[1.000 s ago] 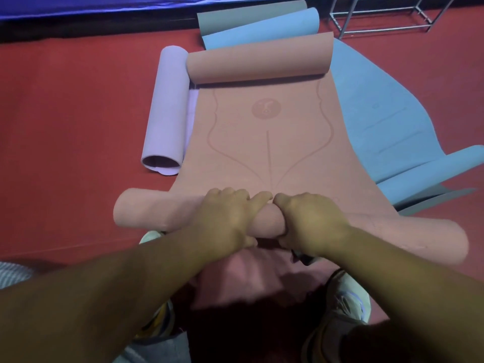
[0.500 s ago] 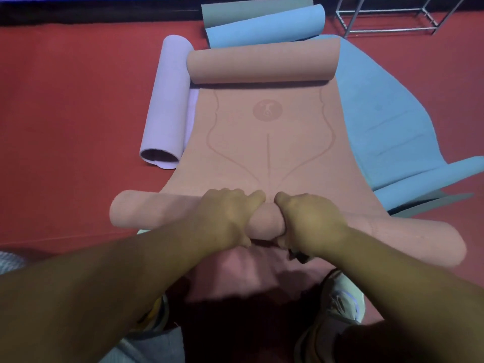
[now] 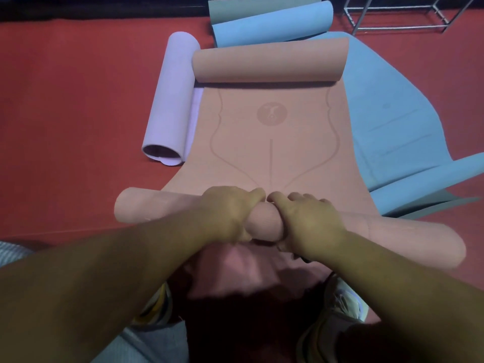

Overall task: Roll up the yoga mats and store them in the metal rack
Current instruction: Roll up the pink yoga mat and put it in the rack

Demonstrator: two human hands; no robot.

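Observation:
A pink yoga mat [image 3: 275, 142] lies on the red floor, curled at its far end and rolled into a tube at the near end. My left hand [image 3: 230, 210] and my right hand [image 3: 306, 221] grip the middle of that near roll side by side, fingers curled over its top. A lilac mat [image 3: 172, 95] lies rolled to the left. A blue mat [image 3: 392, 113] is spread under the pink one at right, its far end rolled [image 3: 272, 24]. A grey-green roll [image 3: 262, 6] lies behind it. The metal rack [image 3: 403, 14] stands at the top right.
Red carpet [image 3: 65, 113] covers the floor all around. My shoes [image 3: 337, 307] stand just behind the near roll. A dark edge runs along the back.
The near pink roll has moved slightly forward under both hands, and the view has shifted a little closer to the far rolls.

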